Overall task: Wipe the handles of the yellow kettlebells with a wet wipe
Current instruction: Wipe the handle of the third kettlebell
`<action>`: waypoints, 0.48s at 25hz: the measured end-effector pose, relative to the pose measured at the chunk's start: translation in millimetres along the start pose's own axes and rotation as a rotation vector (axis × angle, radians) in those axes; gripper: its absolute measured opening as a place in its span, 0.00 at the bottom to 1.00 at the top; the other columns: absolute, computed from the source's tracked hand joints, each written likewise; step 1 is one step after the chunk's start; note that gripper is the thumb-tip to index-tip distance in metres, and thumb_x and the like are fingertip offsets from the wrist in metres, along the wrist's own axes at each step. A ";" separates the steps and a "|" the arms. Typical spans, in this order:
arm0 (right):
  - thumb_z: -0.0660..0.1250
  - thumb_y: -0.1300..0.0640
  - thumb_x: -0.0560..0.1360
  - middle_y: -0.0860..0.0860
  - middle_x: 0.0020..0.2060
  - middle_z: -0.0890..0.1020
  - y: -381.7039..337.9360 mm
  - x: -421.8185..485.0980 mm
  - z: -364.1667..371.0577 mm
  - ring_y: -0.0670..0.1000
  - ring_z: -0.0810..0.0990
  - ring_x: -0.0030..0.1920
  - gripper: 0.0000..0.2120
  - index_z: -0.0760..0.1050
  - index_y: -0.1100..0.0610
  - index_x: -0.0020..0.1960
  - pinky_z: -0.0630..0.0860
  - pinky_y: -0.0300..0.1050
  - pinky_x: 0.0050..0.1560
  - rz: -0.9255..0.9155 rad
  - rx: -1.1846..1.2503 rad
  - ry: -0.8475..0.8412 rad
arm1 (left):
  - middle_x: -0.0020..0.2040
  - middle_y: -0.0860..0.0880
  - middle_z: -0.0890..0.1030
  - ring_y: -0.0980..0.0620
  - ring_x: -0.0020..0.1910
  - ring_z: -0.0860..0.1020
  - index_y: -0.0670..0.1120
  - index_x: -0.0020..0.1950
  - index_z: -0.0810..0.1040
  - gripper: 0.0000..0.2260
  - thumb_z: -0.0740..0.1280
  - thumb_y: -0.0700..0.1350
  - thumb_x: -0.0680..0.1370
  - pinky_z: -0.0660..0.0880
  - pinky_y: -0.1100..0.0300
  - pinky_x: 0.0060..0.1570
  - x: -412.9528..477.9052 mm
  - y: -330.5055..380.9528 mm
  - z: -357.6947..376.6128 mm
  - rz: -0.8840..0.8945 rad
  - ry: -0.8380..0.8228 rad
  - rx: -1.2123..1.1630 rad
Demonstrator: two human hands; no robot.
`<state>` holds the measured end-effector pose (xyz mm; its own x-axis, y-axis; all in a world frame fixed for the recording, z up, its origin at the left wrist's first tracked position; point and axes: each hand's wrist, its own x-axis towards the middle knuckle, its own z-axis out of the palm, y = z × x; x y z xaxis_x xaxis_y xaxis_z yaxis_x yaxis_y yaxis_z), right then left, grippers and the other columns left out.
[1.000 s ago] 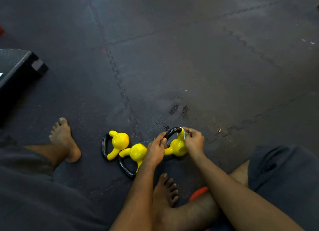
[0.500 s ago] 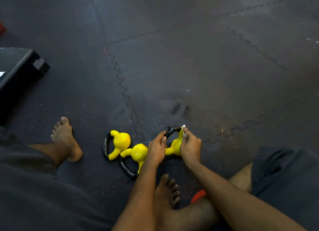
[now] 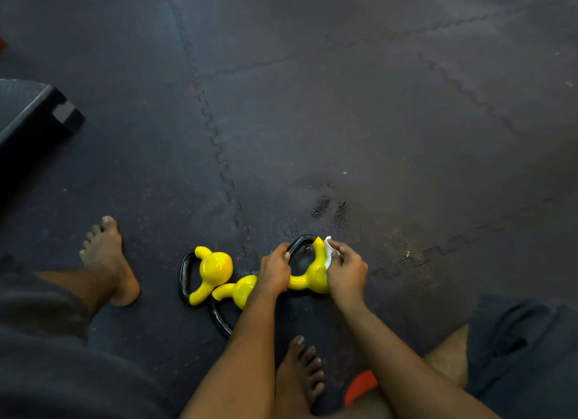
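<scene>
Three yellow kettlebells with black handles lie on the dark rubber floor in front of me. My left hand (image 3: 275,270) grips the black handle (image 3: 300,243) of the right kettlebell (image 3: 314,278). My right hand (image 3: 347,270) pinches a white wet wipe (image 3: 328,252) against the yellow arm of that kettlebell, just below where the handle joins it. The middle kettlebell (image 3: 240,290) lies partly under my left forearm. The left kettlebell (image 3: 214,270) lies untouched with its handle (image 3: 185,278) pointing left.
My bare left foot (image 3: 108,259) rests on the floor left of the kettlebells, and my right foot (image 3: 300,371) is tucked beneath my arms. A dark step platform (image 3: 34,115) stands at the far left. An orange object (image 3: 359,385) shows beside my right leg. Wet spots (image 3: 325,206) mark the mat.
My right hand has slid a little lower along the yellow arm with the wipe. The left hand keeps its grip on the handle.
</scene>
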<state>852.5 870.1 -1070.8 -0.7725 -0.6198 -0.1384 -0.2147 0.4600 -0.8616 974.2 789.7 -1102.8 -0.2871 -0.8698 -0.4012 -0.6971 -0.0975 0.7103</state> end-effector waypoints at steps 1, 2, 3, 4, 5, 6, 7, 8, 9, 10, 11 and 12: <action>0.63 0.67 0.76 0.54 0.52 0.85 -2.2 1.6 2.1 0.50 0.81 0.51 0.15 0.82 0.56 0.57 0.67 0.28 0.46 0.000 0.014 0.015 | 0.52 0.37 0.81 0.38 0.50 0.80 0.50 0.66 0.74 0.14 0.58 0.42 0.82 0.80 0.42 0.46 4.5 -2.3 0.0 -0.019 -0.012 0.015; 0.63 0.67 0.76 0.53 0.51 0.85 -4.6 3.3 3.8 0.48 0.80 0.49 0.15 0.82 0.55 0.56 0.68 0.30 0.46 0.002 0.029 0.025 | 0.54 0.36 0.81 0.37 0.52 0.79 0.49 0.67 0.74 0.15 0.59 0.41 0.81 0.80 0.42 0.48 7.8 -4.2 0.1 -0.039 -0.020 0.027; 0.62 0.66 0.76 0.52 0.50 0.85 -7.3 5.4 5.1 0.46 0.79 0.48 0.15 0.83 0.55 0.56 0.69 0.31 0.46 0.004 0.041 0.029 | 0.57 0.36 0.80 0.37 0.55 0.79 0.47 0.67 0.74 0.15 0.59 0.41 0.81 0.79 0.44 0.52 10.1 -5.2 0.2 -0.053 -0.027 0.050; 0.62 0.66 0.76 0.52 0.50 0.85 -9.3 8.1 6.8 0.46 0.79 0.47 0.15 0.83 0.54 0.55 0.70 0.33 0.47 0.003 0.049 0.028 | 0.59 0.36 0.79 0.36 0.57 0.77 0.45 0.68 0.74 0.15 0.59 0.40 0.81 0.77 0.47 0.55 12.2 -5.2 0.9 -0.061 -0.028 0.090; 0.62 0.66 0.76 0.51 0.50 0.85 -11.4 9.9 7.5 0.46 0.79 0.48 0.15 0.83 0.54 0.55 0.70 0.34 0.48 0.001 0.052 0.022 | 0.61 0.36 0.78 0.36 0.60 0.76 0.44 0.69 0.73 0.16 0.60 0.40 0.81 0.74 0.51 0.57 12.7 -3.9 2.2 -0.067 -0.031 0.135; 0.62 0.66 0.76 0.51 0.50 0.85 -13.5 10.9 7.8 0.46 0.80 0.49 0.14 0.83 0.54 0.54 0.71 0.35 0.49 0.001 0.053 0.011 | 0.63 0.36 0.77 0.37 0.62 0.75 0.43 0.69 0.72 0.16 0.60 0.40 0.81 0.72 0.53 0.58 11.1 -1.8 3.7 -0.073 -0.032 0.165; 0.62 0.66 0.75 0.51 0.50 0.85 -14.9 11.4 7.7 0.47 0.81 0.49 0.14 0.83 0.54 0.54 0.72 0.36 0.49 0.002 0.055 -0.005 | 0.63 0.37 0.77 0.37 0.62 0.75 0.43 0.69 0.71 0.16 0.61 0.40 0.81 0.71 0.53 0.58 7.5 0.6 5.2 -0.078 -0.030 0.179; 0.62 0.66 0.75 0.51 0.49 0.85 -16.1 11.8 7.1 0.48 0.81 0.50 0.15 0.83 0.54 0.53 0.73 0.38 0.50 0.006 0.063 -0.023 | 0.63 0.37 0.78 0.37 0.62 0.75 0.42 0.69 0.71 0.17 0.61 0.40 0.80 0.71 0.52 0.58 3.2 3.4 6.0 -0.080 -0.023 0.191; 0.62 0.66 0.74 0.50 0.48 0.85 -18.2 11.4 5.0 0.49 0.82 0.50 0.15 0.83 0.53 0.52 0.75 0.39 0.51 0.009 0.073 -0.042 | 0.63 0.37 0.77 0.36 0.62 0.74 0.42 0.68 0.72 0.17 0.61 0.41 0.80 0.71 0.51 0.59 -1.4 6.3 5.5 -0.071 -0.009 0.215; 0.62 0.67 0.74 0.50 0.47 0.86 -21.6 10.7 1.8 0.49 0.82 0.50 0.15 0.83 0.52 0.50 0.76 0.41 0.51 0.010 0.082 -0.062 | 0.63 0.36 0.77 0.36 0.62 0.73 0.42 0.68 0.72 0.16 0.61 0.41 0.80 0.71 0.50 0.60 -4.4 9.6 3.9 -0.054 0.012 0.242; 0.62 0.67 0.73 0.49 0.46 0.86 -25.9 9.5 -3.2 0.49 0.83 0.49 0.16 0.84 0.52 0.49 0.78 0.42 0.51 0.001 0.086 -0.080 | 0.62 0.36 0.76 0.36 0.62 0.73 0.42 0.66 0.73 0.15 0.61 0.41 0.80 0.69 0.50 0.61 -7.8 15.3 -0.5 -0.025 0.043 0.261; 0.62 0.67 0.73 0.49 0.45 0.86 -30.6 7.5 -8.6 0.49 0.83 0.48 0.16 0.84 0.52 0.48 0.78 0.43 0.50 -0.010 0.093 -0.096 | 0.61 0.36 0.76 0.37 0.62 0.72 0.41 0.65 0.75 0.14 0.61 0.41 0.80 0.69 0.50 0.60 -11.4 22.7 -7.5 0.019 0.085 0.253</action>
<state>848.1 856.9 -1041.3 -0.7086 -0.6843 -0.1721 -0.1622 0.3954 -0.9041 966.6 793.8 -1077.8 -0.2527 -0.9089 -0.3317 -0.8373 0.0336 0.5458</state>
